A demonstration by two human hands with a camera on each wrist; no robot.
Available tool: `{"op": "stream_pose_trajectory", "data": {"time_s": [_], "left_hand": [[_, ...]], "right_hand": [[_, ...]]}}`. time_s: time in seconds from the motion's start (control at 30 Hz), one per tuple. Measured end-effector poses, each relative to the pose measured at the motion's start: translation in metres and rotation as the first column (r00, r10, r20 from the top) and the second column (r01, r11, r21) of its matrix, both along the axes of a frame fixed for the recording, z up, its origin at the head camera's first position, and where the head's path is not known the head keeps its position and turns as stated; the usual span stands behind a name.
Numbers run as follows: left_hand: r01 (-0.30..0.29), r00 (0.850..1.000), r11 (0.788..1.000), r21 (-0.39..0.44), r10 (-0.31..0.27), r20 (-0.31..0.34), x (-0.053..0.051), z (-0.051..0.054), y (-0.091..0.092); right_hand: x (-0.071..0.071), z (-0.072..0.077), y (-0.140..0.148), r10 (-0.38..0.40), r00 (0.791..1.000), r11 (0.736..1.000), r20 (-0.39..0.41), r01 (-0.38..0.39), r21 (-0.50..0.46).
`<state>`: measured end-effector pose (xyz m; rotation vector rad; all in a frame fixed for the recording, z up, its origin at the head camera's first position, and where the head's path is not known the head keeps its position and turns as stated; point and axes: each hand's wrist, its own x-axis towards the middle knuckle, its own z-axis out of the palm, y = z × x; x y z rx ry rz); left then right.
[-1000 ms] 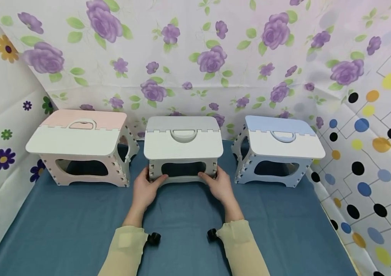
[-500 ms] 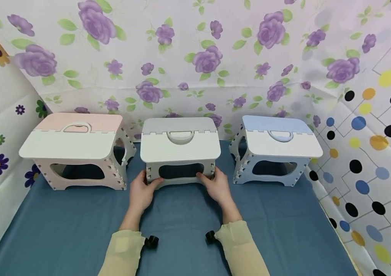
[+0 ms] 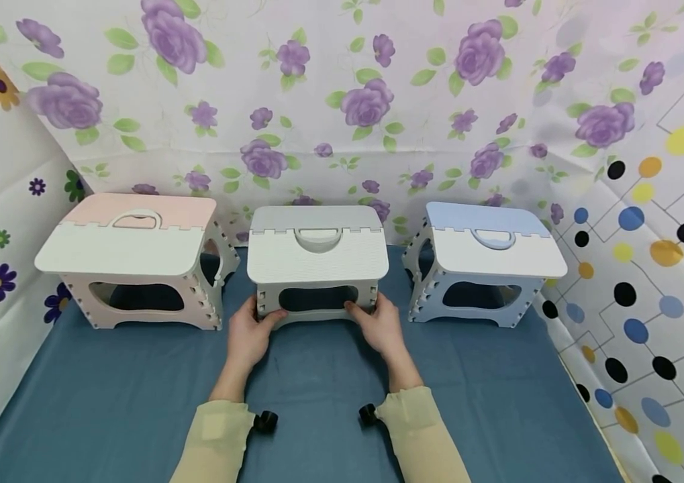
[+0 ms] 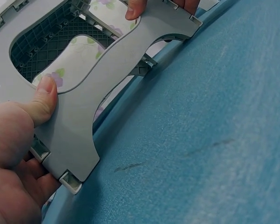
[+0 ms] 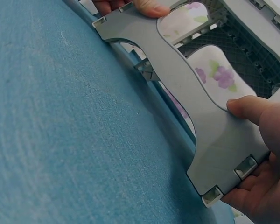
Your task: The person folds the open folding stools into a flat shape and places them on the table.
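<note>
A grey folding step stool (image 3: 317,258) with a white front half on its top and a grey handle stands unfolded in the middle. My left hand (image 3: 249,333) grips its front panel near the left leg, the thumb on the front face by the cut-out and the fingers curled behind the side. On the other side my right hand (image 3: 380,327) holds the right leg in the same way. Both wrist views show the grey front panel (image 4: 79,126) close up, with thumbs at the cut-out's edge. The stool's rear legs are mostly hidden in the head view.
A pink folding stool (image 3: 130,248) stands unfolded at the left, a blue one (image 3: 493,258) at the right. All are on a blue cloth (image 3: 317,416). Behind them hangs a floral curtain (image 3: 311,87); patterned sheets flank the left and right sides.
The camera view has shifted slightly. Both hands keep their hold on the grey stool, which shows no clear movement against the cloth or the other stools.
</note>
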<state>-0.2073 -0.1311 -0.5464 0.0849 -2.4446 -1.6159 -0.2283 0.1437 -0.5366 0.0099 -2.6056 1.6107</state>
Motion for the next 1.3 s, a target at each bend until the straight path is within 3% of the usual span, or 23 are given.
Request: {"op": "stream_pose_trajectory", "data": {"time_s": [1.3], "left_hand": [[0.017, 1.000, 0.999, -0.036, -0.018, -0.004, 0.0003, -0.0003, -0.0004]], "right_hand": [[0.0018, 0.0032, -0.0006, -0.002, 1.000, 1.000, 0.023, 0.002, -0.005]]}}
